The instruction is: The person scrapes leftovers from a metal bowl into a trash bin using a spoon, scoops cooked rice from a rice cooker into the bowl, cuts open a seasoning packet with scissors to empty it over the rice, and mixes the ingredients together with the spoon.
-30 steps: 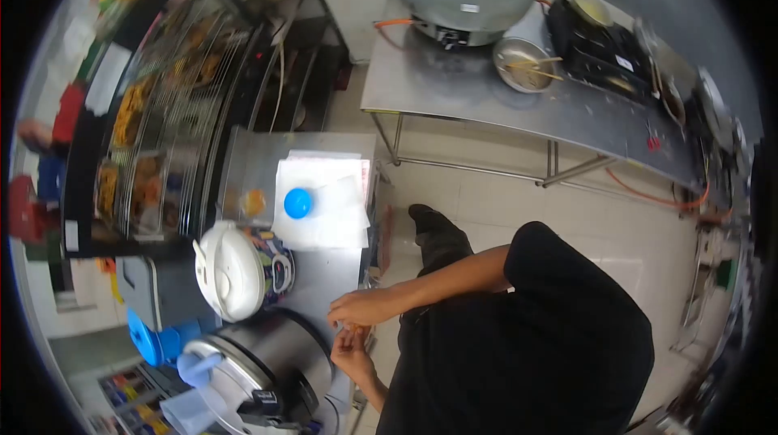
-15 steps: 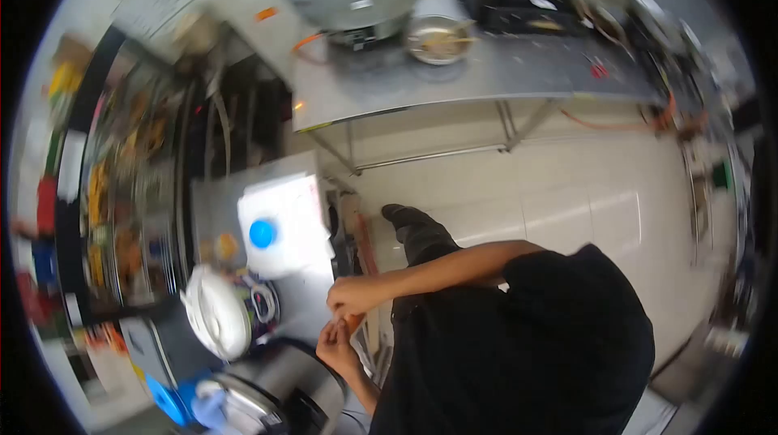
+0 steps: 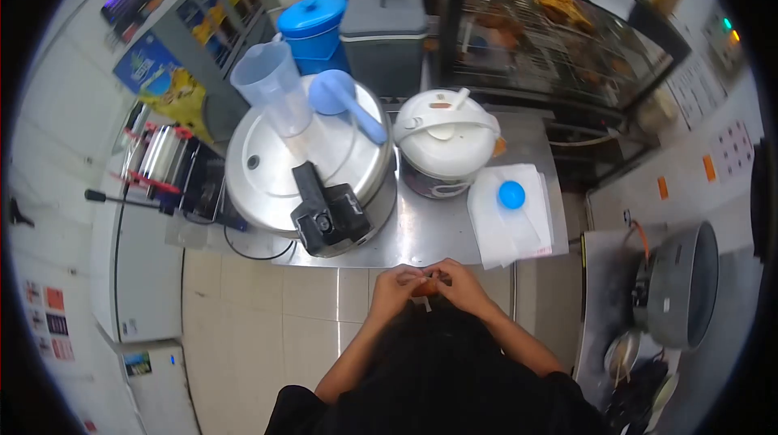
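Biggest first: steel table runs across the middle, glass display cabinet beyond its far right corner. Large steel pot fills the table's left half, lid on, reaching the near edge; clear jug and blue ladle sit on the lid, black fitting on its near side. White cooker right of the pot, toward the far edge, lid closed. Paper stack at the near right corner, just beside the cooker. Left hand and right hand are just off the near edge, around its middle, fingertips nearly meeting. Both pinched closed on a small orange-brown thing, held in the air, not on the steel. Blue round cap rests on the papers, right of the hands, nobody touching it. Handling, my read: held piece is light, fingertip load only. Probably soft or thin, so squeezing hard could crease or tear it. Can't tell if it's slippery, fingers hide most of it. Best hold: opposite ends, one pinch per side, light pressure, middle left free. Can't make out what it is.
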Motion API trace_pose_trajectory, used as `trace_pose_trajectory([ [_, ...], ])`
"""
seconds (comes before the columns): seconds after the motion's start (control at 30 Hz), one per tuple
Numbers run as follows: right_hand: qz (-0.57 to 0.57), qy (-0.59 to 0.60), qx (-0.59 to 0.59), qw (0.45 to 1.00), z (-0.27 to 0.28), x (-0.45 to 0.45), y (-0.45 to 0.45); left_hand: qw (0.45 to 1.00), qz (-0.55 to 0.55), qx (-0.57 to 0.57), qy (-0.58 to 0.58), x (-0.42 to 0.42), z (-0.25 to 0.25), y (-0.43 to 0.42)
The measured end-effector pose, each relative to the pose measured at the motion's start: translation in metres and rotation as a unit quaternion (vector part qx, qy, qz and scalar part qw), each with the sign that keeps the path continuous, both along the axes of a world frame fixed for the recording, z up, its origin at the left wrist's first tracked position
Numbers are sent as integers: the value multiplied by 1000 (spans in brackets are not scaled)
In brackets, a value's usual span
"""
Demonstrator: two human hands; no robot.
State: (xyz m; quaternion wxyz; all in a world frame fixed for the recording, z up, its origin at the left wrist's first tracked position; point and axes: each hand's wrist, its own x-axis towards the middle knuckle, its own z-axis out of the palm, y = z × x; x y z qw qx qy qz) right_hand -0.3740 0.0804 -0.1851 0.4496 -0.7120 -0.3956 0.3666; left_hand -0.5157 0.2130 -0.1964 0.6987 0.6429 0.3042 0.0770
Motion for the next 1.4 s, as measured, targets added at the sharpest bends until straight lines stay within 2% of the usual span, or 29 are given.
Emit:
trace_pose_trajectory([
  [0.1,115,-15,15,993,18,42,33,996,78,19,-30,7,3,12],
  [0.17,137,-44,51,988,38,86,65,994,109,4,-30,12,-2,18],
  [0.2,137,-102,40,984,63,114,88,992,120,-5,-26,13,-5,21],
  [0.23,79,-87,80,990,81,138,112,993,118,-20,-20,14,-10,23],
  [0.27,52,-166,97,980,99,170,140,992,121,-28,-11,19,-5,22],
  [0.33,-8,-140,244,960,134,219,199,992,119,-44,12,27,11,22],
  [0.37,-36,-155,268,950,137,243,228,991,122,-52,19,27,2,21],
  [0.4,-66,-170,289,940,137,266,253,989,143,-42,-7,29,-6,17],
  [0.47,-129,-135,287,940,131,294,291,980,183,-57,54,35,2,11],
  [0.6,-230,-244,274,901,86,330,359,962,257,-64,71,41,-2,-6],
  [0.77,-321,-355,239,845,79,339,427,952,281,-70,96,43,-3,-18],
  [0.83,-328,-333,211,858,84,340,447,950,285,-75,105,43,-1,-22],
  [0.9,-373,-350,222,830,62,353,486,950,284,-56,115,49,12,-19],
  [0.97,-412,-370,209,806,77,345,487,951,281,-41,120,47,14,-22],
  [1.03,-413,-325,180,832,81,351,491,954,268,-18,137,41,14,-20],
  [1.13,-384,-322,245,830,76,348,470,964,221,23,146,32,6,-8],
  [1.2,-345,-326,277,836,87,330,419,971,200,8,133,35,3,0],
  [1.33,-242,-293,364,850,145,285,296,993,99,5,58,36,-37,27],
  [1.4,-180,-322,354,859,164,274,225,998,57,2,41,48,-52,40],
])
